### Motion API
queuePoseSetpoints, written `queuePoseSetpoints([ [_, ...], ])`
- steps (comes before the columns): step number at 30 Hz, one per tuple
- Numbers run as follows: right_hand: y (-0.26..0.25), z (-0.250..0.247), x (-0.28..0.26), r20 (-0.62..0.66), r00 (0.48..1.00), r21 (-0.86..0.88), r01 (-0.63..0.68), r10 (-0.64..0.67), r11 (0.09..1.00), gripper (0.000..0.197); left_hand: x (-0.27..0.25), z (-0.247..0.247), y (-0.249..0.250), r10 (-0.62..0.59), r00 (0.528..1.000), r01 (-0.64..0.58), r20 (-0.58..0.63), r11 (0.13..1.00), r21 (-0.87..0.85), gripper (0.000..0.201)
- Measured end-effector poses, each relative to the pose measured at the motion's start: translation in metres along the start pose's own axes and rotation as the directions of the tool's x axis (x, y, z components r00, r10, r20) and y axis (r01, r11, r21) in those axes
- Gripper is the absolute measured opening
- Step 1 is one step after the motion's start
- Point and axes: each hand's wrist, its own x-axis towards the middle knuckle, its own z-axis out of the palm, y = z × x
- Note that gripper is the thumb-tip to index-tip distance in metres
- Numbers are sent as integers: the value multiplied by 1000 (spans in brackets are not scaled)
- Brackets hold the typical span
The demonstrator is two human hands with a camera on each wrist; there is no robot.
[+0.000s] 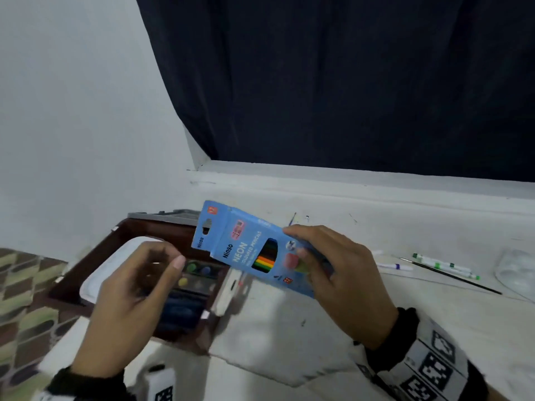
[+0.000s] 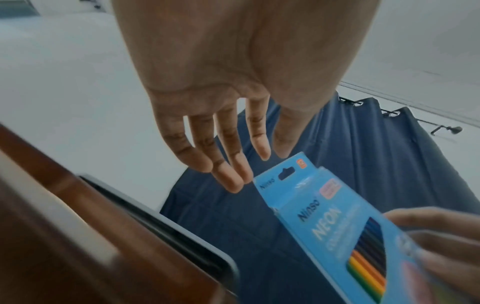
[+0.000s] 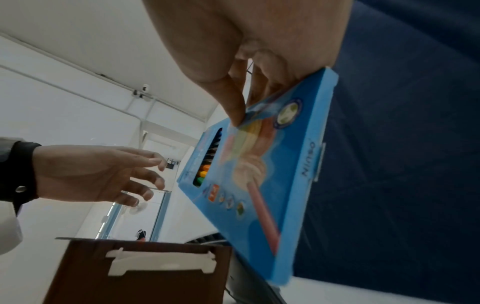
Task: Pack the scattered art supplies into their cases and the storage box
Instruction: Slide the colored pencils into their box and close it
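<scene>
right hand (image 1: 344,282) pinches blue Ninso neon coloured-pencil box (image 1: 254,250) (tilted, airborne) | above brown storage box (image 1: 95,256) | left hand (image 1: 130,293) loose, empty, just beside

Dark curtain (image 1: 347,82), white wall (image 1: 72,111), patterned floor (image 1: 20,299)

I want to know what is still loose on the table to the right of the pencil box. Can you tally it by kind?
Green and white markers: 2
White tube with a purple band: 1
Thin black paintbrush: 1
Clear plastic piece at the right edge: 1
Total: 5
</scene>
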Motion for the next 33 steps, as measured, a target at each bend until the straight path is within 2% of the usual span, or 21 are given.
queuePoseSetpoints([
  [3,-32,38,27,15,996,-161,94,-93,982,21,16,-50,-43,-8,1000,5,20,985,172,6],
  [5,-48,59,43,63,991,-226,132,-121,965,20,26,-76,-72,9,991,-48,131,954,297,6],
  [6,-53,68,51,93,988,-243,141,-122,960,20,32,-88,-87,12,973,-96,229,929,359,11],
  [8,-61,82,63,146,984,-264,137,-101,955,17,44,-105,-114,10,906,-209,423,880,426,34],
  [11,-67,98,73,195,979,-291,112,-56,950,14,57,-118,-144,-20,814,-291,580,851,438,57],
  [13,-70,108,76,206,978,-315,91,-25,945,13,61,-119,-155,-23,780,-325,626,839,436,67],
  [17,-77,124,81,222,975,-317,65,8,946,12,66,-117,-166,-24,761,-336,648,840,426,76],
  [20,-84,130,84,223,975,-270,66,-5,961,13,73,-120,-175,-10,725,-363,689,845,393,81],
  [23,-92,129,85,220,975,-193,67,-23,979,14,79,-126,-175,-36,713,-296,700,889,348,64],
  [25,-97,128,82,268,963,-112,71,-39,991,11,82,-129,-175,-31,731,-230,682,930,288,46],
  [27,-104,131,77,316,947,-56,71,-49,996,12,84,-133,-174,-52,782,-83,621,979,187,36],
  [29,-110,136,71,351,934,-30,74,-59,997,13,83,-134,-168,-143,817,133,559,989,58,22],
  [30,-114,139,69,368,928,-23,80,-66,997,13,83,-134,-164,-193,815,213,547,977,28,21],
  [31,-117,143,68,387,919,-17,91,-77,996,12,81,-134,-160,-223,802,258,554,966,17,29],
  [33,-124,150,68,436,893,-4,125,-111,992,9,79,-136,-154,-206,758,251,618,968,14,48],
])
